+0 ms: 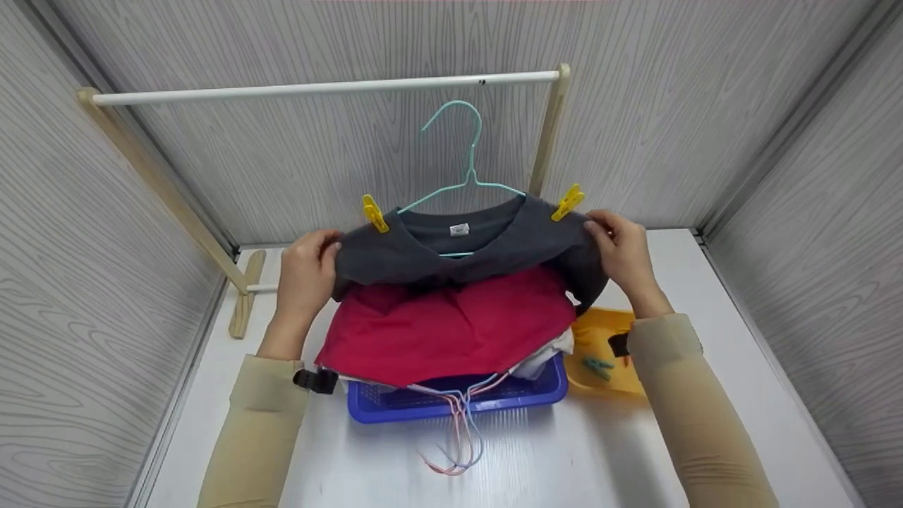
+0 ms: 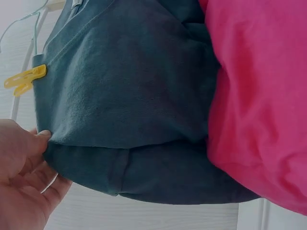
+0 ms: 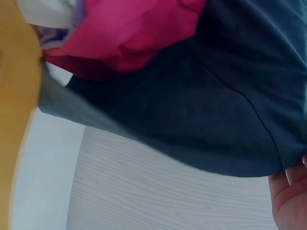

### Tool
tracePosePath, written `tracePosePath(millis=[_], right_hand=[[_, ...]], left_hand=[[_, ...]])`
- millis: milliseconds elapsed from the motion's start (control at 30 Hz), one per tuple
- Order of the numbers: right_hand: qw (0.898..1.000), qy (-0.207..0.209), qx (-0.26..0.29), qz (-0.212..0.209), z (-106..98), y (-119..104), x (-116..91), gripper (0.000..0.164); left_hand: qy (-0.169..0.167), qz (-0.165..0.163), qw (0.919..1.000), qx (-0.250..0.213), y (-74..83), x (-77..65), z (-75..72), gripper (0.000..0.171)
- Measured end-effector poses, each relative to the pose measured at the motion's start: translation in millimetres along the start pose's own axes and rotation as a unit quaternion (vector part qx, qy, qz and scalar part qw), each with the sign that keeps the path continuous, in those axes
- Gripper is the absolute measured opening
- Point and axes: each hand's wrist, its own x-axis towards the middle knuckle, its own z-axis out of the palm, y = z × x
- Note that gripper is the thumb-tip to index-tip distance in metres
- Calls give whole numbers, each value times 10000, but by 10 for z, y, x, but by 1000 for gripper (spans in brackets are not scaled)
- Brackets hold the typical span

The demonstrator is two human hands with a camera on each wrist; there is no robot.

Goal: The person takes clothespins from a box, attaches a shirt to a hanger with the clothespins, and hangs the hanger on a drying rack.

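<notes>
Pinching the dark shirt near the sleeve of its own side, the left hand keeps the thumb on the cloth and the other fingers bent under it. The right hand grips the opposite sleeve between thumb and fingers, so the shirt is spread between the two hands, above a red garment. Just inside each hand, a yellow clip sits on the shoulder — one on the left, one on the right. From the neck opening, where a white label is visible, rises a mint-green hanger, its hook apart from the white rod of the wooden rack behind. Below, the red garment lies over a blue basket together with some whitish cloth, and thin pink and pale blue hangers stick out over the front rim. Beside the basket, under the right arm, stands a yellow tray with a green clip in it — all on the white table
</notes>
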Motion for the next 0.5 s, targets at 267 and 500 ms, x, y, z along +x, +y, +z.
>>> tracePosePath(millis=[267, 500], right_hand=[[9997, 54, -53, 213, -30, -40, 155, 21], [9991, 168, -12, 378, -33, -69, 225, 22]], left_hand=[[159, -501, 9985, -158, 15, 284, 65, 10], [200, -935, 9953, -113, 38, 457, 119, 12]])
